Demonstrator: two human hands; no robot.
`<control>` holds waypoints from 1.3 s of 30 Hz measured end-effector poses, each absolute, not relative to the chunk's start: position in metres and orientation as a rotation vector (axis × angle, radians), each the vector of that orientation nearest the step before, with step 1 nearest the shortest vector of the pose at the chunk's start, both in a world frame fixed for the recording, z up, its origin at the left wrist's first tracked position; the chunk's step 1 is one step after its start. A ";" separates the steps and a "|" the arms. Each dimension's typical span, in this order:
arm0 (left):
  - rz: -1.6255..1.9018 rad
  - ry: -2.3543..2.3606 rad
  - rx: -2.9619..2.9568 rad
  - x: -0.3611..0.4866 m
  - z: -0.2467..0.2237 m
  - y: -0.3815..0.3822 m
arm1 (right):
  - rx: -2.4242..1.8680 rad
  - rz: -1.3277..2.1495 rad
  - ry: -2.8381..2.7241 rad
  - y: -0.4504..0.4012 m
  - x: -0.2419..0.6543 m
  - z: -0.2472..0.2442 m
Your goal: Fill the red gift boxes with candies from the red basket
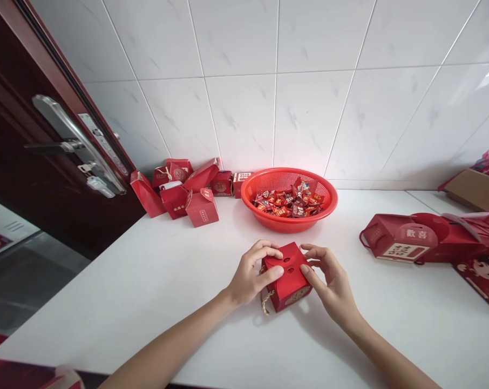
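Note:
A small red candy box (pixel 293 281) stands on the white table in front of me, its top flaps folded over with two holes showing. A twisted gold cord (pixel 265 302) hangs from its left side. My left hand (pixel 252 273) grips the box from the left, thumb and fingers resting on the top. From the right, my right hand (pixel 329 281) holds it with the thumb on the top edge and the fingers behind, partly hidden. Just beyond the box, a red plastic basket (pixel 264 220) contains many wrapped candies (pixel 295 202).
Several red boxes (pixel 203 208) cluster at the back left near the door handle (pixel 72 146). More red boxes (pixel 398 237) lie at the right, with a brown cardboard box (pixel 475 189) behind them. The tiled wall (pixel 240 119) bounds the table (pixel 147 292) at the back.

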State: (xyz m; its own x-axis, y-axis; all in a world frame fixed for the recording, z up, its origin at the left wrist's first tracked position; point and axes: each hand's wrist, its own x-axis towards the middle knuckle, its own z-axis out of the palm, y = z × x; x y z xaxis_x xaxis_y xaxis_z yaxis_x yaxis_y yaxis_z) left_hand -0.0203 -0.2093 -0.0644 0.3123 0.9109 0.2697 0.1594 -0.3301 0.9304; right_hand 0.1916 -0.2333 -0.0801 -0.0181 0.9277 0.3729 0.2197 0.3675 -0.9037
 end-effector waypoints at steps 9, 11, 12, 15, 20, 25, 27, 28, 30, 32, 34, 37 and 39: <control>1.098 1.070 1.770 -0.012 -0.064 -0.216 | -1.082 0.717 -1.683 -0.232 0.194 -0.081; 1.093 1.052 1.792 -0.012 -0.066 -0.214 | -1.087 0.726 -1.723 -0.232 0.194 -0.083; 1.089 1.044 1.801 -0.012 -0.066 -0.214 | -1.085 0.730 -1.733 -0.231 0.194 -0.083; 1.086 1.037 1.818 -0.011 -0.068 -0.212 | -1.080 0.720 -1.733 -0.231 0.193 -0.084; 1.093 0.977 1.829 -0.014 -0.068 -0.210 | -1.080 0.697 -1.718 -0.231 0.191 -0.083; 1.049 0.851 1.913 -0.022 -0.069 -0.207 | -1.081 0.694 -1.716 -0.230 0.191 -0.082; 1.022 0.871 1.976 -0.024 -0.069 -0.206 | -1.081 0.695 -1.713 -0.229 0.192 -0.083; 1.010 0.891 2.003 -0.025 -0.069 -0.205 | -1.085 0.698 -1.709 -0.228 0.192 -0.084; 1.004 0.939 2.050 -0.027 -0.068 -0.204 | -1.099 0.707 -1.696 -0.228 0.194 -0.085; 1.022 0.979 2.087 -0.029 -0.068 -0.202 | -1.117 0.730 -1.672 -0.227 0.196 -0.087; 1.057 1.001 2.100 -0.032 -0.069 -0.199 | -1.128 0.795 -1.619 -0.226 0.198 -0.088; 1.105 1.003 2.091 -0.036 -0.072 -0.195 | -1.020 1.044 -1.441 -0.221 0.203 -0.086; 1.130 0.993 2.090 -0.038 -0.074 -0.193 | -0.861 1.276 -1.280 -0.216 0.206 -0.082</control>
